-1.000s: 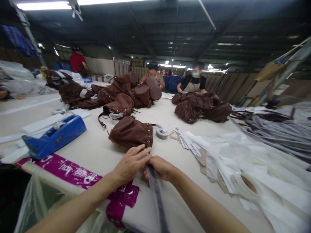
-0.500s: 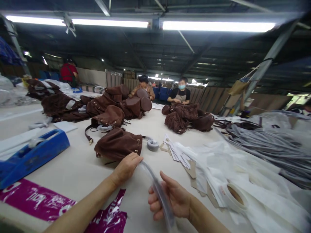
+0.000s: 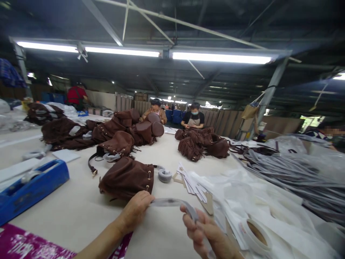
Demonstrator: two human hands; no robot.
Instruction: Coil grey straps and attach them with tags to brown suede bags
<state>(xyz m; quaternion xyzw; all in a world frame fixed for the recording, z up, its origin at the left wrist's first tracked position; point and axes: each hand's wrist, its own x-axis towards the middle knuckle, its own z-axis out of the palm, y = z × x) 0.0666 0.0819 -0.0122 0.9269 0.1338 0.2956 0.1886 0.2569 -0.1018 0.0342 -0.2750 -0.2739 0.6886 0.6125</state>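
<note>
A grey, plastic-wrapped strap point(image 3: 168, 202) runs between my two hands above the table. My left hand point(image 3: 137, 208) pinches its left end, close to the opening of a brown drawstring bag point(image 3: 126, 178) that lies on its side. The right hand point(image 3: 203, 230) is curled round the strap, which bends down through the fingers and out of the bottom of the view. Just past the bag's opening sits a coiled grey wrapped strap point(image 3: 165, 175), joined to the bag by a short dark piece.
A blue tape dispenser point(image 3: 35, 190) and purple printed plastic point(image 3: 32, 244) lie on the left. On the right are white sheets point(image 3: 253, 194), a tape roll point(image 3: 256, 237) and grey wrapped strips point(image 3: 291, 172). More brown bags point(image 3: 115, 126) are heaped behind. Co-workers point(image 3: 192, 117) sit across the table.
My right hand has closed on the strap and moved right. The strap's near part now stretches sideways between the hands. The view has tilted up slightly.
</note>
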